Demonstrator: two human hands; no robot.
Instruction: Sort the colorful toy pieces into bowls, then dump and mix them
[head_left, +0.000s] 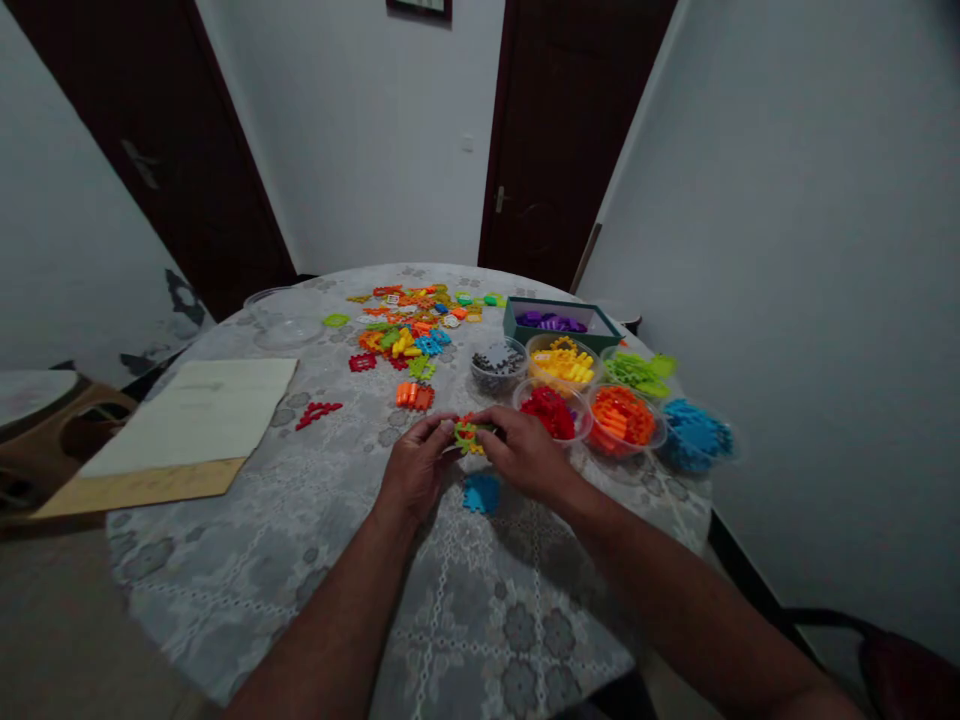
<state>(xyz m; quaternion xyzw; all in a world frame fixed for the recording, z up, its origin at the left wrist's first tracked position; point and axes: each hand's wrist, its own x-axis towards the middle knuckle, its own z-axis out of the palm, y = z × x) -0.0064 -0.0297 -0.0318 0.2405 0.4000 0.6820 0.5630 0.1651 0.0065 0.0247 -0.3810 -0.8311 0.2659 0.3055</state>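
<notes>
My left hand [415, 466] and my right hand [525, 455] meet over the middle of the round table [315, 560]. Both pinch a small cluster of joined plastic pieces [468, 435], green, yellow and red, held between the fingertips just above the cloth. A blue flat plastic piece [481, 492] lies on the cloth right below and between my hands. An orange block [414, 396] lies just beyond my left hand.
A heap of mixed coloured pieces [412, 325] lies at the far side. Clear bowls hold sorted pieces: dark [497, 366], yellow [562, 362], red [551, 412], orange [622, 418]. A green box [559, 322] holds purple ones. Papers [191, 410] lie left.
</notes>
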